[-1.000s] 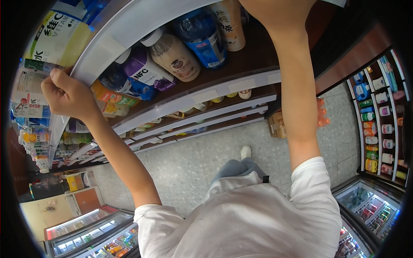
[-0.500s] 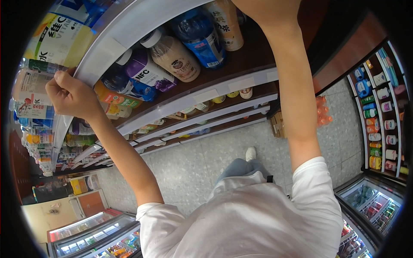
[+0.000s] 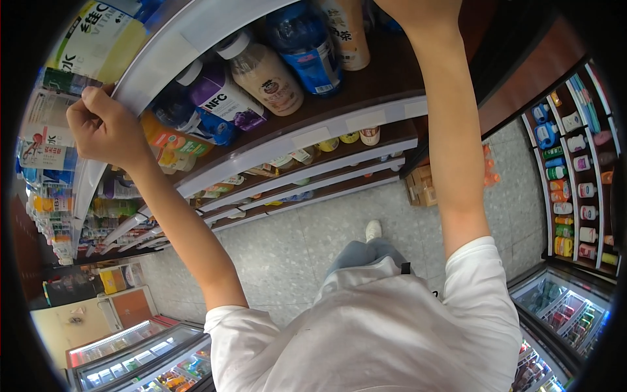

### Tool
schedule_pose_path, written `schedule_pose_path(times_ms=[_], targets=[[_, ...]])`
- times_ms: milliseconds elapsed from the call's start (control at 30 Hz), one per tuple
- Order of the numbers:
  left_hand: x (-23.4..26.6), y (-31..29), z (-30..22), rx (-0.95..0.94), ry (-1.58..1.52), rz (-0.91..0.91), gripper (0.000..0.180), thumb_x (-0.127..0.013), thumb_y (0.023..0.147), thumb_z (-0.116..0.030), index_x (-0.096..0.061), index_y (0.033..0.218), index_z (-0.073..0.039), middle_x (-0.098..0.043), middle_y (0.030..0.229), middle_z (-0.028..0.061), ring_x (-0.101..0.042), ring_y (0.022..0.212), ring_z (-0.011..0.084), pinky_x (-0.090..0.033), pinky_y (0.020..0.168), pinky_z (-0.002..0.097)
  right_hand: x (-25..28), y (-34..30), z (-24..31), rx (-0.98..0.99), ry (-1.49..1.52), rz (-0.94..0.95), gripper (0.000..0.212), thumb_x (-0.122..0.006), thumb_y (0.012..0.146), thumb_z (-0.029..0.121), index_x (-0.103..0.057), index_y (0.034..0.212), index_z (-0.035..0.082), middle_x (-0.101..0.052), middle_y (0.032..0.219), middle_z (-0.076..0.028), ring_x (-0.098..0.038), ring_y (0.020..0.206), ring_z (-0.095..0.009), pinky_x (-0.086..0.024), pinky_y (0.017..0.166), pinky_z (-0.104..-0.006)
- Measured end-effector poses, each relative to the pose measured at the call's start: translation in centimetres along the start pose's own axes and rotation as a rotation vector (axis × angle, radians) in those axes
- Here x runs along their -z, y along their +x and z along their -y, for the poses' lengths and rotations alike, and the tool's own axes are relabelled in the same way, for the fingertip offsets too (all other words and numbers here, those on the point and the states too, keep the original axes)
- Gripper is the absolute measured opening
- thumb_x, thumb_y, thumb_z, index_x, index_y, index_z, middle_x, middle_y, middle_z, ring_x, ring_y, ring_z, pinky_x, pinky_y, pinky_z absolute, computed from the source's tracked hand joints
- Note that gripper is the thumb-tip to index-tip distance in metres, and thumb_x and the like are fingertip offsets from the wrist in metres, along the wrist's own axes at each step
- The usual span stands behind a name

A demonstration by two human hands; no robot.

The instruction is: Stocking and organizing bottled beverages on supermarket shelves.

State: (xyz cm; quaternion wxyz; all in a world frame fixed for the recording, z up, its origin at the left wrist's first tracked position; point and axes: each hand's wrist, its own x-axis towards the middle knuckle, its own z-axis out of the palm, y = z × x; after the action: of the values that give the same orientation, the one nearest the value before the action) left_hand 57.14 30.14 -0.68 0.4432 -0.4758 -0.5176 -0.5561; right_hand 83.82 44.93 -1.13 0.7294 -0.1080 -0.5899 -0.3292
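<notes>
My left hand [image 3: 104, 129], its fingers curled closed, is against the white front edge of the upper shelf [image 3: 134, 85]. Right beside it stands a clear bottle with a pale pink label [image 3: 49, 127], and above that a bottle with a yellow and white label [image 3: 104, 38]. Whatever the curled fingers hold, if anything, is hidden. My right hand [image 3: 424, 12] reaches up past the top of the picture, so its fingers are out of sight. Nearest to it on the lower shelf are a tan bottle [image 3: 346, 32] and a blue bottle [image 3: 305, 49].
On that same shelf are a beige bottle with a white cap [image 3: 264, 75], a purple juice bottle [image 3: 225, 98] and an orange-labelled bottle [image 3: 173, 140]. Lower shelves hold more drinks. A cardboard box [image 3: 421, 186] sits on the tiled floor. Glass-topped coolers [image 3: 562, 300] stand behind me.
The view has shifted slightly, and the shelf bottles sit a little higher in it. My left hand stays curled at the shelf edge; my right arm is still raised.
</notes>
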Motion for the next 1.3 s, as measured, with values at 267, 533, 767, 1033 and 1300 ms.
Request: schedule_pose_path(times_ms=[267,533,767,1033,1300], targets=[[-0.4,-0.3,-0.2,0.044,-0.031,-0.017,0.029,-0.059,0.085,-0.02,-0.063,0.064,0.0,-0.062,0.057,0.0014,-0.049,0.048,0.0062,-0.037,0.047,0.021,-0.4,-0.3,-0.6,-0.004,0.018,-0.017,0.024,-0.061,0.08,0.02,-0.056,0.06,0.007,-0.05,0.059,-0.003,-0.05,0.062,-0.02,-0.035,0.066,-0.0343],[0.0,0.2,-0.2,0.048,-0.017,-0.009,0.031,-0.06,0.085,-0.02,-0.063,0.061,-0.001,-0.06,0.053,0.0013,-0.048,0.045,0.0056,-0.035,0.045,0.0207,-0.1,0.1,-0.1,-0.06,0.047,-0.002,0.023,-0.061,0.079,0.019,-0.056,0.06,0.007,-0.049,0.059,-0.003,-0.05,0.062,-0.02,-0.035,0.067,-0.0343],[0.1,0.2,-0.1,0.042,-0.021,-0.023,0.031,-0.061,0.084,-0.02,-0.062,0.06,-0.001,-0.058,0.05,0.0006,-0.047,0.044,0.0051,-0.036,0.045,0.0204,0.1,0.2,0.1,-0.078,0.076,-0.001,0.022,-0.06,0.079,0.019,-0.056,0.06,0.008,-0.05,0.06,-0.003,-0.051,0.063,-0.02,-0.035,0.068,-0.0345],[-0.1,0.2,-0.7,0.056,-0.026,-0.029,0.031,-0.06,0.085,-0.019,-0.062,0.06,0.0,-0.058,0.05,0.0015,-0.048,0.044,0.0053,-0.036,0.045,0.0207,0.1,0.3,0.2,-0.118,0.075,0.006,0.021,-0.06,0.078,0.018,-0.056,0.061,0.007,-0.05,0.061,-0.003,-0.051,0.063,-0.021,-0.035,0.068,-0.0342],[-0.1,-0.1,-0.2,0.044,0.011,-0.023,0.03,-0.06,0.085,-0.018,-0.063,0.061,0.0,-0.06,0.052,0.0024,-0.049,0.045,0.0061,-0.037,0.046,0.0217,0.2,0.2,0.5,-0.144,0.074,0.006,0.018,-0.061,0.078,0.018,-0.058,0.063,0.007,-0.051,0.063,-0.005,-0.053,0.067,-0.022,-0.037,0.07,-0.0352]])
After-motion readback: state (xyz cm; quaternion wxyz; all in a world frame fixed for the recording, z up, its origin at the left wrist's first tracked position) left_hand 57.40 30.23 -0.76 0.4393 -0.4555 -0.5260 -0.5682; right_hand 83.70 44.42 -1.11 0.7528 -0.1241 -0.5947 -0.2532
